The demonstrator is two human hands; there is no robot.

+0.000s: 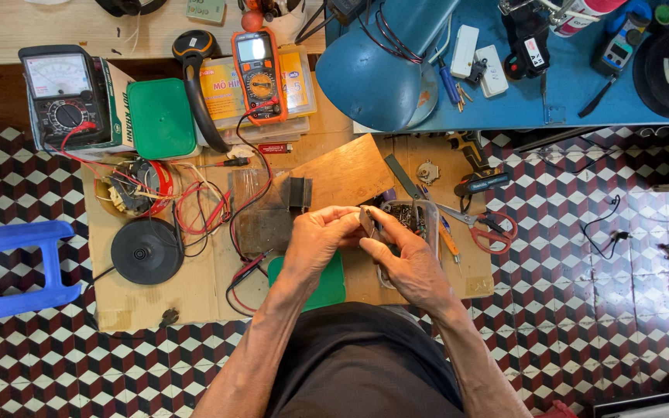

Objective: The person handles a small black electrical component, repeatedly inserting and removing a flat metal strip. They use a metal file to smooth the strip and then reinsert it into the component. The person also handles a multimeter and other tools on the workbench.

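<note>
A: What step is this?

B: Looks like close inspection or fitting. Both hands meet over the brown cardboard sheet [195, 290] on the tiled floor, pinching a small thin grey-brown flat part [367, 221] between them. The left hand [315, 240] grips its left edge with fingertips; the right hand [408, 259] clasps it from the other side.

A: And its orientation?

B: Long axis roughly upright in view, slightly tilted, pointing away from the person toward the clear plastic tray of components [420, 220] just behind. Any next move, I'd judge, calls for fine fingertip control.

Matt cardboard sheet [195, 290], glossy plastic stool [9, 271] — smooth
</note>
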